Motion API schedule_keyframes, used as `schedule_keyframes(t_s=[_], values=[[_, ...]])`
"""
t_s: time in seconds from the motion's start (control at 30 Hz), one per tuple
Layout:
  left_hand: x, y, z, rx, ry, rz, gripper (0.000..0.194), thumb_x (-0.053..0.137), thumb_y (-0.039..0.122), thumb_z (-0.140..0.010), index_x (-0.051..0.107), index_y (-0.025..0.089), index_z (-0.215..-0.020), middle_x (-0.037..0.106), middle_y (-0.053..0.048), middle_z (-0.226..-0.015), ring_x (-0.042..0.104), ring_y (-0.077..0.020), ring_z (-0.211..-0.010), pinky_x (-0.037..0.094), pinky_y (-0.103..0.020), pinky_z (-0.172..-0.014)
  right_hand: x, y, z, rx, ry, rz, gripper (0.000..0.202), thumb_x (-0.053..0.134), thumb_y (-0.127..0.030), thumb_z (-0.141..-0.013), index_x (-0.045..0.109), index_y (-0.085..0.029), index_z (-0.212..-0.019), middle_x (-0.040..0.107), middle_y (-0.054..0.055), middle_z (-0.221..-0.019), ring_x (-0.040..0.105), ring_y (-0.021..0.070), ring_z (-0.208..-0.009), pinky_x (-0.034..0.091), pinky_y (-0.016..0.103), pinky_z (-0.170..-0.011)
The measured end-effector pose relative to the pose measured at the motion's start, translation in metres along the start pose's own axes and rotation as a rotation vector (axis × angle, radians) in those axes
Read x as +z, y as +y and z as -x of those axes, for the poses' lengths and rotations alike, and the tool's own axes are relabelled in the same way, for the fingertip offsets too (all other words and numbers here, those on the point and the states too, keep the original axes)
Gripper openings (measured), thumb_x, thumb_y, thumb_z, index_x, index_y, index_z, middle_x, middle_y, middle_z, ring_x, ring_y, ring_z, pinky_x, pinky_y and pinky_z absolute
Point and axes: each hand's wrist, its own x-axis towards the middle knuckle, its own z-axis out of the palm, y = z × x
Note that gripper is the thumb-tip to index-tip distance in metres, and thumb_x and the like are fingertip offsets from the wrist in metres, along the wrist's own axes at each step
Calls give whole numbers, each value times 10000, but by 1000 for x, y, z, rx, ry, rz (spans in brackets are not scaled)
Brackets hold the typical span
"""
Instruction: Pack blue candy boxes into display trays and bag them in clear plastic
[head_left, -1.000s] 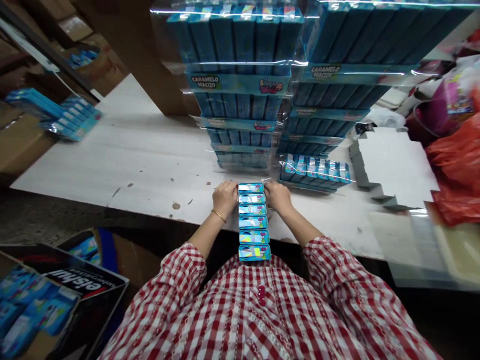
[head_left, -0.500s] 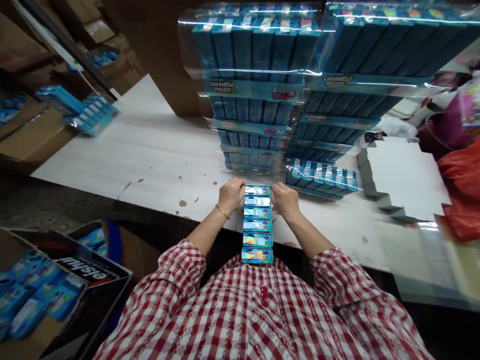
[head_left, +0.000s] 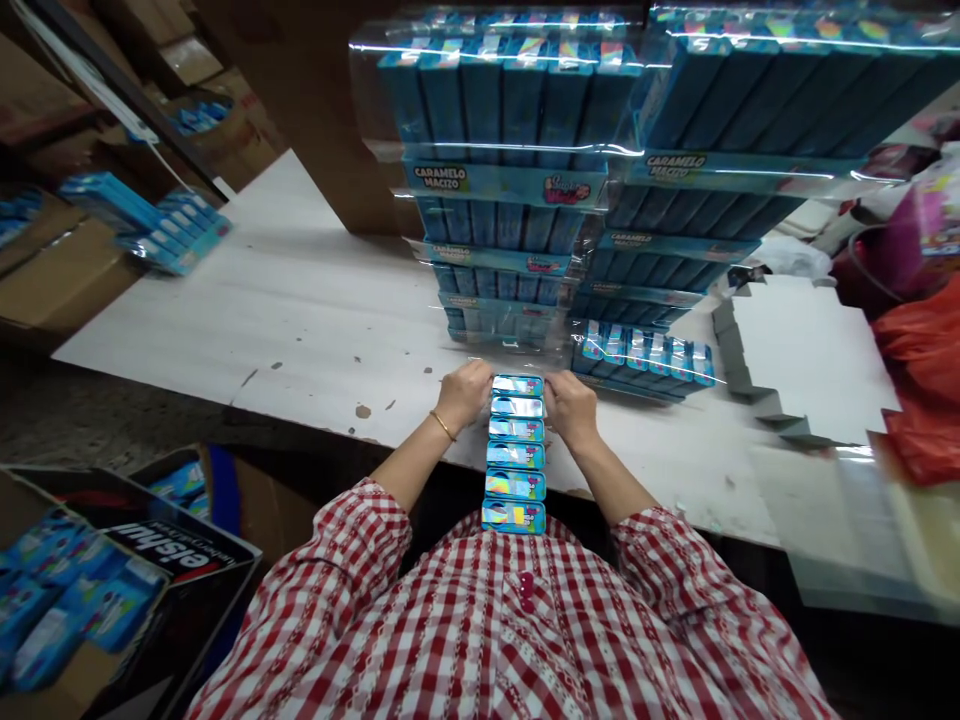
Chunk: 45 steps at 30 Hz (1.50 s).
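Observation:
A row of several small blue packs with shiny printed tops runs from the table's front edge towards my shirt. My left hand, a gold bangle on its wrist, is closed at the left side of the row's far end. At the right side of that end, my right hand is closed too, fingers curled in against the packs. The fingertips of both hands are partly hidden. Just beyond them, clear plastic film glints in front of a tall stack of wrapped blue display packs.
Right of it rises a second wrapped stack, with a lower wrapped pack before it. White folded card and a red bag lie at the right. At lower left stands a black carton of blue packs. The white table has peeled spots.
The view has shifted slightly. Both hands stay at the far end of the row of blue packs, with only a slight shift in the fingers.

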Motion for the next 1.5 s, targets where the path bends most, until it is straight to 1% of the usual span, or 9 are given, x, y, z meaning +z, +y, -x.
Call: schedule_keyframes(t_s=[0.1, 0.17, 0.37, 0.53, 0.67, 0.83, 1.0, 1.2, 1.5], values=[[-2, -2, -8, -15, -32, 90, 137, 465, 173, -822, 583, 184, -754, 624, -36, -798, 562, -160, -767, 394, -258, -677, -1, 0, -10, 176, -62, -177, 242, 450, -201, -810, 684, -180, -868, 681, 30, -821, 591, 149, -752, 394, 223, -668], [-2, -1, -10, -6, -21, 88, 143, 467, 182, -822, 586, 180, -741, 625, -44, -797, 562, -163, -759, 386, -262, -663, -2, -1, -12, 149, -29, -159, 245, 446, -198, -814, 683, -175, -867, 680, 38, -841, 593, 152, -778, 400, 228, -690], [7, 4, 19, 36, 110, 21, 305, 359, 267, -898, 567, 171, -696, 612, -86, -735, 566, -178, -736, 390, -286, -668, -2, 11, 18, -268, 125, 114, 321, 350, -219, -905, 660, -149, -955, 659, 88, -846, 554, 157, -751, 373, 267, -694], [28, 3, 58, 84, 227, 144, 225, 400, 270, -883, 568, 181, -762, 653, -93, -825, 600, -164, -796, 437, -290, -738, 9, 27, 53, -528, 133, 101, 271, 364, -194, -904, 620, -168, -989, 654, 90, -861, 539, 156, -750, 374, 293, -693], [46, 6, 65, -141, 269, 289, 151, 413, 267, -861, 525, 180, -806, 630, -67, -775, 600, -146, -747, 464, -266, -705, 22, 26, 62, -325, 184, 57, 268, 341, -204, -895, 594, -154, -965, 633, 104, -887, 531, 183, -819, 384, 311, -747], [48, 8, 59, -372, 121, 353, 178, 512, 298, -814, 488, 181, -946, 615, -26, -823, 593, -117, -658, 440, -225, -618, 30, 24, 57, -94, 39, 133, 220, 403, -251, -884, 601, -155, -894, 610, 73, -798, 497, 191, -766, 337, 295, -722], [46, 6, 55, -338, -122, 35, 203, 419, 264, -872, 572, 169, -777, 641, -79, -842, 603, -162, -755, 413, -240, -639, 39, 29, 52, -101, -81, 200, 242, 402, -219, -891, 603, -169, -765, 596, 63, -783, 474, 175, -748, 290, 280, -698], [39, 9, 56, -201, -343, -84, 240, 408, 275, -884, 619, 159, -882, 658, -106, -925, 619, -195, -826, 410, -259, -653, 36, 35, 55, -258, -130, 222, 207, 454, -215, -872, 611, -150, -753, 603, 63, -768, 457, 167, -729, 265, 293, -684], [19, 19, 146, 6, -430, -96, 300, 359, 250, -879, 613, 171, -739, 626, -95, -737, 585, -179, -666, 399, -267, -579, 14, 29, 145, -488, -37, 97, 219, 463, -181, -832, 565, -172, -637, 530, 39, -636, 410, 162, -662, 260, 315, -638]])
